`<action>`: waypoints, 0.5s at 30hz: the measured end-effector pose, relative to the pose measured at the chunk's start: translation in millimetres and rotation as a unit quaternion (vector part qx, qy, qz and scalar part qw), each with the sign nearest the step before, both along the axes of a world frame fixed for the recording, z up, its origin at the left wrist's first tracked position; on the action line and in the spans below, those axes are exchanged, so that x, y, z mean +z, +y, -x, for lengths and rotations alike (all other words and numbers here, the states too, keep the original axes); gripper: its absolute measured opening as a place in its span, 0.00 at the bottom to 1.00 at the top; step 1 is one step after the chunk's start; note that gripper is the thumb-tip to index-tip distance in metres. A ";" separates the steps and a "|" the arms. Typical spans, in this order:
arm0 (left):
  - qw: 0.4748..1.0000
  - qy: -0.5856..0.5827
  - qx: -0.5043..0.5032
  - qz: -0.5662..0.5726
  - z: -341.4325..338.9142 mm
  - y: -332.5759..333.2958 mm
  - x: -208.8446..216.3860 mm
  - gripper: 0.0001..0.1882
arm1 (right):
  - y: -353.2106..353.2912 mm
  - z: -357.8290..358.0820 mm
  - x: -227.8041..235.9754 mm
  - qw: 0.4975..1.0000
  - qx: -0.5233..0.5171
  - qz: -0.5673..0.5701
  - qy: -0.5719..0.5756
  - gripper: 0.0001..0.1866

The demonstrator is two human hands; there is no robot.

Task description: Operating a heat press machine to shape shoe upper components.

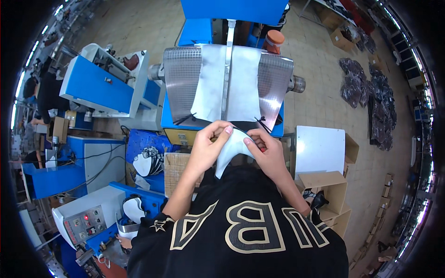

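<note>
Between my two hands is a curved white shoe-upper piece point(234, 147) with a dark top edge, held just in front of my body. My left hand point(207, 144) pinches its upper left side, thumb on the white face. My right hand point(268, 152) grips its right side the same way, thumb on the face and fingers curled behind. One narrow end of the piece hangs down to the left, below the left thumb. Directly beyond my hands stands a blue machine point(234, 10) with white sheets point(244, 83) draped over metal mesh-patterned panels point(180, 78). The fingertips behind the piece are hidden.
A stack of white shoe pieces point(147, 162) sits left on a blue surface, near a cardboard box point(176, 169). To the right are a white tabletop point(320, 149) and open cartons point(329, 185). Another machine with a control panel point(87, 224) stands lower left, beside another person's hand point(124, 242).
</note>
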State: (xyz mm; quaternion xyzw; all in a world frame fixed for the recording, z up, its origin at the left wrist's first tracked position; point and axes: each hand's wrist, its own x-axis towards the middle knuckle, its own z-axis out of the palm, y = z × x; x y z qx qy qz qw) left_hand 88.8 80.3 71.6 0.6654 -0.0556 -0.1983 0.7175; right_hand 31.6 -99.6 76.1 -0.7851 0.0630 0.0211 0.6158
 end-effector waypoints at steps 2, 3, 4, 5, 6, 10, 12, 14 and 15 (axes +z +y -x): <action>1.000 0.014 -0.018 0.002 -1.8 2.3 4.5 0.10 | 0.0 2.9 -0.7 1.000 -0.001 0.008 -0.004 0.10; 1.000 0.011 -0.023 -0.007 -2.3 3.5 4.6 0.10 | 0.9 4.3 -0.9 1.000 0.001 0.010 -0.009 0.10; 0.999 0.008 -0.028 -0.016 -2.6 3.3 4.9 0.10 | 1.0 5.5 -1.4 1.000 0.002 0.012 -0.014 0.10; 0.999 0.008 -0.032 -0.014 -2.8 1.7 5.4 0.10 | 0.0 6.3 -3.6 1.000 0.000 0.011 -0.013 0.09; 0.999 0.008 -0.031 -0.014 -2.8 1.8 4.7 0.10 | -0.3 6.6 -3.9 1.000 0.001 0.011 -0.013 0.09; 0.998 0.001 -0.045 -0.036 -5.2 -1.2 3.4 0.10 | -2.7 6.5 -2.3 0.999 0.000 0.035 -0.029 0.09; 0.998 -0.004 -0.044 -0.044 -6.6 0.0 -0.5 0.09 | -2.0 6.3 -0.2 0.998 0.001 0.046 -0.042 0.09; 0.998 0.013 -0.053 -0.003 -8.6 3.0 -17.8 0.07 | -0.8 7.8 -1.5 0.998 -0.002 0.054 -0.043 0.09; 0.998 0.035 -0.048 0.018 -7.6 1.6 -14.9 0.07 | 0.7 8.4 -0.2 0.999 -0.005 0.034 -0.038 0.09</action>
